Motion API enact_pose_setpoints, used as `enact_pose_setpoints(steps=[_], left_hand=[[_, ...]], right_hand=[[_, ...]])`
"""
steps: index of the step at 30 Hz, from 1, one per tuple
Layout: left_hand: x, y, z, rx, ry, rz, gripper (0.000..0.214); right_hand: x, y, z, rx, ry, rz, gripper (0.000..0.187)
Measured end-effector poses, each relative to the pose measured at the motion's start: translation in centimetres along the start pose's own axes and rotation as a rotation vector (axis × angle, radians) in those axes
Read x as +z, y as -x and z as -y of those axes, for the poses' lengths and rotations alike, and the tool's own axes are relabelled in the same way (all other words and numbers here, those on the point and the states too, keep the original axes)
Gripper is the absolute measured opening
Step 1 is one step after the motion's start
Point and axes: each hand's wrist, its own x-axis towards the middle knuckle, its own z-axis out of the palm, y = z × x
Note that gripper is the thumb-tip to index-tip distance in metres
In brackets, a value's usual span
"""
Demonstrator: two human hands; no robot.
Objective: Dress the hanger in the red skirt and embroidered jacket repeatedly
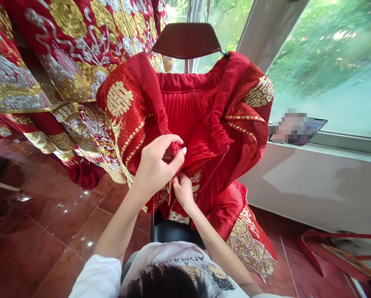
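A red skirt (201,111) with gold embroidery and a gathered, elastic-looking waistband hangs from a dark hanger (187,40) in front of me. My left hand (159,163) is closed, its thumb and fingers pinching a bunched part of the waistband at the front opening. Just below it, my right hand (184,191) grips the skirt's fabric edge, fingers curled and partly hidden by the cloth. Gold beading borders the embroidered panels on both sides. An embroidered lower panel (254,242) drapes to the right.
More red garments (80,54) with gold and silver embroidery hang at the left. A phone (300,130) lies on the window sill (337,150) at the right. A black seat (176,232) is below my hands. A red-framed object (337,252) stands on the tiled floor (55,244).
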Motion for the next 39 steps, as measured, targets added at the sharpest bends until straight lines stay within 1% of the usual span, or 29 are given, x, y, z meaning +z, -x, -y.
enact_pose_setpoints(steps=[1,3,4,5,6,7,9,11,12,14,15,17,19,21,24,25,27,30,32,34,36,39], left_hand=[[0.5,0.5,0.5,-0.006,-0.009,-0.052,0.023],[1.9,2.4,1.7,-0.002,-0.073,-0.214,0.037],[2.7,3.8,2.4,0.015,-0.115,-0.300,0.036],[3.7,5.6,3.2,0.041,-0.158,-0.360,0.030],[4.7,7.5,4.0,0.075,-0.181,-0.372,0.018],[5.8,9.5,4.8,0.071,-0.187,-0.326,0.011],[8.1,13.1,6.4,-0.066,-0.206,-0.151,0.010],[10.3,15.5,7.6,-0.173,-0.257,-0.032,0.015],[11.2,16.1,8.1,-0.197,-0.287,0.002,0.018],[12.6,16.2,8.9,-0.206,-0.347,0.054,0.019],[13.1,15.9,9.1,-0.215,-0.373,0.091,0.016],[13.7,14.9,9.4,-0.257,-0.415,0.184,0.011],[13.9,14.1,9.5,-0.312,-0.433,0.262,0.016],[14.0,13.7,9.5,-0.353,-0.438,0.310,0.017],[14.3,14.0,9.3,-0.392,-0.440,0.355,0.016],[14.4,14.1,9.3,-0.400,-0.439,0.363,0.015],[14.7,14.4,9.1,-0.410,-0.434,0.376,0.015],[15.1,14.3,8.8,-0.423,-0.427,0.402,0.018],[15.1,14.0,8.5,-0.427,-0.424,0.411,0.019],[14.6,13.3,8.2,-0.430,-0.430,0.400,0.018],[13.9,12.3,7.9,-0.436,-0.454,0.359,0.016],[12.6,10.2,7.4,-0.427,-0.501,0.282,0.015]], right_hand=[[0.0,0.1,-0.2,0.019,-0.015,-0.001,0.021],[-0.1,0.3,-0.7,0.053,-0.052,0.018,0.024],[-0.3,0.3,-0.9,0.066,-0.068,0.034,0.026],[-0.5,0.4,-1.0,0.072,-0.080,0.053,0.028],[-0.8,0.5,-1.1,0.075,-0.087,0.074,0.031],[-1.1,0.6,-1.1,0.080,-0.101,0.097,0.032],[-1.6,0.9,-0.9,0.103,-0.142,0.153,0.034],[-2.0,1.2,-0.5,0.123,-0.180,0.201,0.035],[-2.2,1.3,-0.4,0.122,-0.185,0.207,0.035],[-2.3,1.3,-0.1,0.102,-0.156,0.185,0.036],[-2.3,1.3,-0.1,0.093,-0.139,0.172,0.037],[-2.2,1.2,-0.1,0.100,-0.129,0.163,0.037],[-2.1,1.1,-0.2,0.139,-0.168,0.165,0.036],[-2.0,1.0,-0.2,0.240,-0.262,0.159,0.033],[-2.0,0.7,0.4,0.424,-0.413,0.171,0.028],[-2.1,0.6,0.8,0.460,-0.443,0.179,0.027],[-2.7,0.4,2.2,0.467,-0.474,0.170,0.027],[-3.6,0.0,4.7,0.382,-0.534,0.101,0.026],[-3.9,-0.2,6.0,0.318,-0.567,0.059,0.025],[-3.7,-0.2,6.3,0.304,-0.589,0.038,0.025],[-3.1,-0.1,6.1,0.318,-0.612,0.025,0.027],[-2.2,0.3,5.5,0.336,-0.642,0.065,0.025]])
